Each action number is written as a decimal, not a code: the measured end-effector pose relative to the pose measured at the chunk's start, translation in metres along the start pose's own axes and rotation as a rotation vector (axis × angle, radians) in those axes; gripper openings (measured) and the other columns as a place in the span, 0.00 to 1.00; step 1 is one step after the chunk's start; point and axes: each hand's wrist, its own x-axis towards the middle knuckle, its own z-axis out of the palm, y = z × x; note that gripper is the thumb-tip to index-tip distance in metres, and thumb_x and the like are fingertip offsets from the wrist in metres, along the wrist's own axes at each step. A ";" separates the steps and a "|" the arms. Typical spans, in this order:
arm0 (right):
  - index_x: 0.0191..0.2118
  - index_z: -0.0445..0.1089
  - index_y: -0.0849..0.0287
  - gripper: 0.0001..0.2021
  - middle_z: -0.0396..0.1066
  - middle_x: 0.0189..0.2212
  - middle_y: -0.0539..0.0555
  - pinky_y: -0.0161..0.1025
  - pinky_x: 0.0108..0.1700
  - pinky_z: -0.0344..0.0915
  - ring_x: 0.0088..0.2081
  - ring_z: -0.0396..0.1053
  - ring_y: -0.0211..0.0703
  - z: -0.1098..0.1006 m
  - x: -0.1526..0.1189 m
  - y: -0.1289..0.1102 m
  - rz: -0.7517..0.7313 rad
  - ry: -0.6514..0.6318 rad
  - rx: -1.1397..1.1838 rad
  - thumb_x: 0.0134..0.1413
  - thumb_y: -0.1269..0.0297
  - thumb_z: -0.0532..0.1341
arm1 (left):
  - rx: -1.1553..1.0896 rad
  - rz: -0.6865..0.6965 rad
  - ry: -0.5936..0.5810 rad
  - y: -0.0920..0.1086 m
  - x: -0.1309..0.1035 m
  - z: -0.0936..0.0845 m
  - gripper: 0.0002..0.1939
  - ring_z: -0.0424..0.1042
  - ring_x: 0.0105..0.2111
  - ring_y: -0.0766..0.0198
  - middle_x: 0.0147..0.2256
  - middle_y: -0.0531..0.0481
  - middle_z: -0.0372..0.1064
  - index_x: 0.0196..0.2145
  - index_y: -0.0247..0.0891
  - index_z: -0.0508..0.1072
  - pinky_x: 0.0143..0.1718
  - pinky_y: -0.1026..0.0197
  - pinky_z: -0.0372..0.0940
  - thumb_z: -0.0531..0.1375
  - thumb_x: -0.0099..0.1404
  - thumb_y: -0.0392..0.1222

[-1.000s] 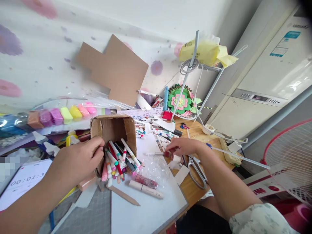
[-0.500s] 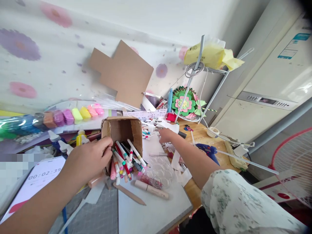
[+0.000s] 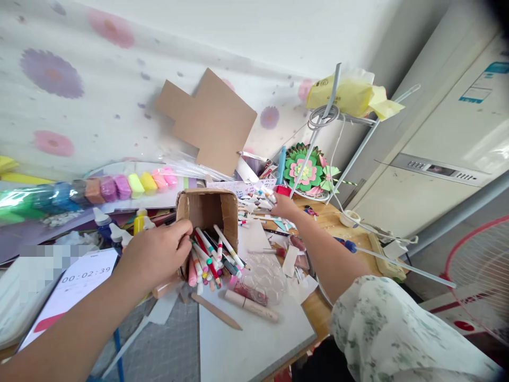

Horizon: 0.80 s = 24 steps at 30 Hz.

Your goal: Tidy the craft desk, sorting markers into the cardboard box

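Note:
My left hand point(image 3: 169, 249) is closed on the left rim of a cardboard box point(image 3: 227, 215), which lies tipped with its mouth toward me. Several marker pens point(image 3: 207, 254) and pencils spill from that mouth. Farther off to the right, my right hand point(image 3: 285, 206) is closed around a few thin white pens point(image 3: 265, 194) with coloured marks, held above the cluttered tabletop; its fingertips are partly hidden. Just right of the markers sits a clear plastic palette point(image 3: 264, 281). A pale capped tube point(image 3: 251, 306) and a tan pointed stick point(image 3: 217, 311) lie in front.
A phone point(image 3: 75, 286) showing a timer lies at left, beside glue bottles point(image 3: 119, 233) and colourful clay packs point(image 3: 107, 189). At the back are a brown card cutout point(image 3: 214, 122) and a paper flower point(image 3: 304, 170). A metal rack point(image 3: 314, 138) and a fan point(image 3: 477, 265) stand right.
My right hand has risen slightly off the pile, and white pens now show in its fingers. My left hand still grips the box. The whole view has shifted a little.

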 end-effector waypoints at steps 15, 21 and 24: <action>0.36 0.65 0.59 0.20 0.67 0.25 0.46 0.38 0.33 0.63 0.27 0.66 0.38 0.056 -0.054 -0.037 0.010 0.245 1.105 0.30 0.64 0.67 | -0.005 0.029 0.012 0.005 -0.002 -0.008 0.12 0.71 0.28 0.53 0.28 0.50 0.72 0.34 0.43 0.66 0.25 0.60 0.47 0.44 0.65 0.42; 0.30 0.66 0.59 0.13 0.66 0.21 0.45 0.37 0.27 0.63 0.22 0.65 0.37 0.023 -0.075 -0.060 -0.070 0.257 1.080 0.38 0.61 0.67 | -0.008 0.013 0.062 0.003 -0.002 -0.002 0.11 0.72 0.28 0.53 0.27 0.50 0.73 0.34 0.43 0.67 0.24 0.59 0.46 0.46 0.63 0.42; 0.29 0.68 0.58 0.10 0.70 0.25 0.48 0.42 0.38 0.69 0.31 0.71 0.41 -0.008 -0.103 -0.100 -0.466 0.177 1.092 0.44 0.60 0.68 | 0.006 0.037 0.092 0.004 -0.002 -0.002 0.12 0.73 0.29 0.52 0.27 0.49 0.73 0.34 0.43 0.69 0.24 0.58 0.48 0.47 0.62 0.42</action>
